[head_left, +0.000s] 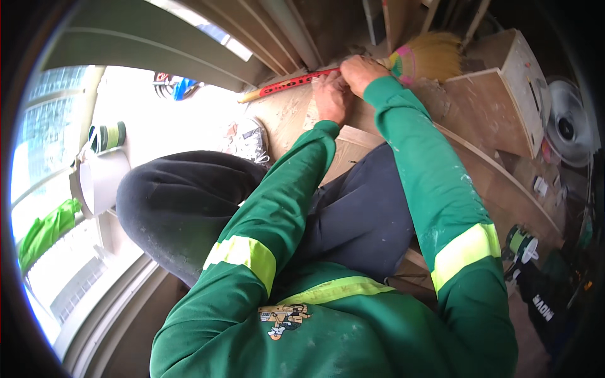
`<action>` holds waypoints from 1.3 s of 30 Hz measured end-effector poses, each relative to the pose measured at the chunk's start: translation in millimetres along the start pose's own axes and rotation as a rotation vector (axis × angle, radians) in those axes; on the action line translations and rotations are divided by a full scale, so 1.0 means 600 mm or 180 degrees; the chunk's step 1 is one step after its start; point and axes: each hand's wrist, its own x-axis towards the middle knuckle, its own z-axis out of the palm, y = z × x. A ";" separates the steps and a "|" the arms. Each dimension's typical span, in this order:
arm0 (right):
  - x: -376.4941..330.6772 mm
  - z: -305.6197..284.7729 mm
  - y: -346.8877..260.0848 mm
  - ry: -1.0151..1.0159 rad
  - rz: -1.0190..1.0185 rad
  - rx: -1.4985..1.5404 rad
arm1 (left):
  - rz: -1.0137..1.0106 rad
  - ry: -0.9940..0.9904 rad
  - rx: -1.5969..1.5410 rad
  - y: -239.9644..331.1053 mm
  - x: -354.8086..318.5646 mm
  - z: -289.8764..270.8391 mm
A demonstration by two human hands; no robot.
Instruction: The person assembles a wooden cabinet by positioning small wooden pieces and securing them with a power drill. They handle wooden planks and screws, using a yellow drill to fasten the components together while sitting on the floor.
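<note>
My two hands are close together at the top centre, in front of a straw broom. The broom has a red handle (287,82) with dark print and a spread of yellow bristles (435,57), bound with pink and green. My right hand (363,72) is closed, knuckles up, across the line of the handle near the bristles. Just left of it and a little nearer, my left hand (332,99) has its fingers curled together, tips close to the handle. What either hand grips is hidden. A pale wooden board (348,150) lies below them.
Right of the hands stands a dusty wooden box (495,104), with a translucent round reel (565,118) beyond it. My shoe (252,140) and bent knee are at left. A blue item with cables (183,88) lies farther back. Green-banded spools (108,137) stand near the windows.
</note>
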 end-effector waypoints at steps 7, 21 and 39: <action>0.006 0.001 -0.002 -0.0098 0.0168 0.0092 | -0.0118 -0.0075 -0.0006 0.006 0.010 -0.007; -0.472 -0.060 0.220 0.1146 0.2009 0.3729 | -0.0283 -0.0747 -0.0289 0.031 0.026 -0.034; -0.420 0.521 0.069 0.0225 0.2834 0.3901 | -0.0105 -0.0746 -0.0226 0.000 0.027 -0.034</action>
